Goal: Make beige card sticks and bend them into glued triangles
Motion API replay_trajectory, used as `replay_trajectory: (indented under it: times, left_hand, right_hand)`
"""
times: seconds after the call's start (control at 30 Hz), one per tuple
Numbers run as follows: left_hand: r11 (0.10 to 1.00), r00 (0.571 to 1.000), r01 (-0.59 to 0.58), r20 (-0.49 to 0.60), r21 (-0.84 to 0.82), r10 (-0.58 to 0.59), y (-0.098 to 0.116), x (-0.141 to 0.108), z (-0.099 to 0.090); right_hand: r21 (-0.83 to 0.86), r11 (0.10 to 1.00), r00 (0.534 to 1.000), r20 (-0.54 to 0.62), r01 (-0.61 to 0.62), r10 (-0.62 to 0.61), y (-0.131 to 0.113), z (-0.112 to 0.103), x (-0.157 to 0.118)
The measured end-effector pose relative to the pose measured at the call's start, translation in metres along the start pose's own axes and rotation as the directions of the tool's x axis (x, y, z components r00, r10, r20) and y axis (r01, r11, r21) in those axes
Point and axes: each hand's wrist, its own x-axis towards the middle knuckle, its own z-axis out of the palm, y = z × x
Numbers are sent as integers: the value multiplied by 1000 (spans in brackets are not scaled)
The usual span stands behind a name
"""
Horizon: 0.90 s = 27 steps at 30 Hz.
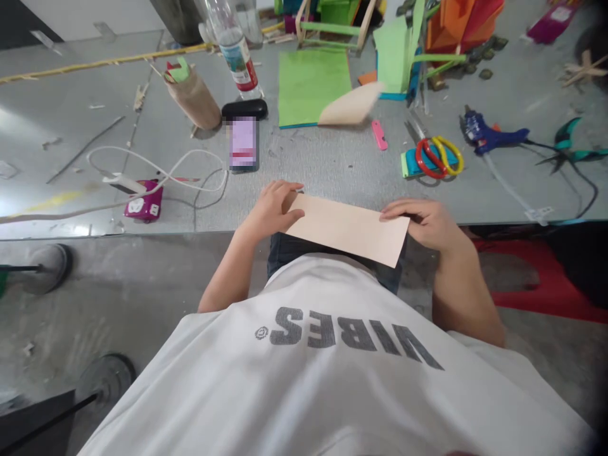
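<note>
Both hands [274, 209] [430, 223] hold a cream paper strip [349, 227] at the table's [313, 158] edge. Scissors [437, 156] lie near a blue glue gun [491, 134].

The person wears a white T-shirt [304, 392], which is wide and has soft folds, and it fills the lower middle of the frame. Across the chest is printed the word "VIBES" [349, 334] in thick dark grey capital letters, and it appears upside down here. Beside the letter S, there is a small round emblem [261, 333], also dark. The sleeves are short, so both forearms are bare, like the left hand [275, 208] and the right hand [427, 221]. In the centre, dark blue trousers [279, 254] are partly visible.
</note>
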Motion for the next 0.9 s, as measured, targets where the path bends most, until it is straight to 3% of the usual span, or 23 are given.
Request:
replay_trajectory:
  times: [0.13, 0.23, 0.33, 0.43, 0.5, 0.57, 0.73, 0.9]
  left_hand:
    - [996, 997, 33, -78, 82, -26, -1, -1, 9]
    - [982, 975, 103, -209, 158, -69, 2, -6, 16]
    - [966, 958, 149, -271, 213, -88, 8, -8, 18]
    - [966, 973, 137, -213, 219, -90, 12, -8, 15]
    - [975, 977, 135, -187, 176, -101, 13, -6, 12]
    - [985, 977, 134, -181, 113, -112, 12, -6, 9]
    - [978, 959, 207, -198, -6, -204, 7, -13, 5]
    - [972, 935, 210, -271, -102, -230, 1, -18, 5]
  right_hand:
    - [-114, 993, 992, -118, 28, -41, 0, 3, -7]
    - [-398, 915, 944, -273, 63, -183, -16, 14, -12]
    - [-618, 781, 945, -190, 94, -264, -35, 29, -12]
    - [-624, 769, 981, -17, 140, -193, -41, 44, -7]
    - [-622, 774, 992, 33, 118, -125, -37, 52, -5]
    - [-628, 773, 995, 7, 85, -104, -30, 58, -5]
    - [-631, 771, 978, -92, 87, -185, -20, 67, -11]
    - [-607, 794, 981, -131, 35, -144, -19, 75, -9]
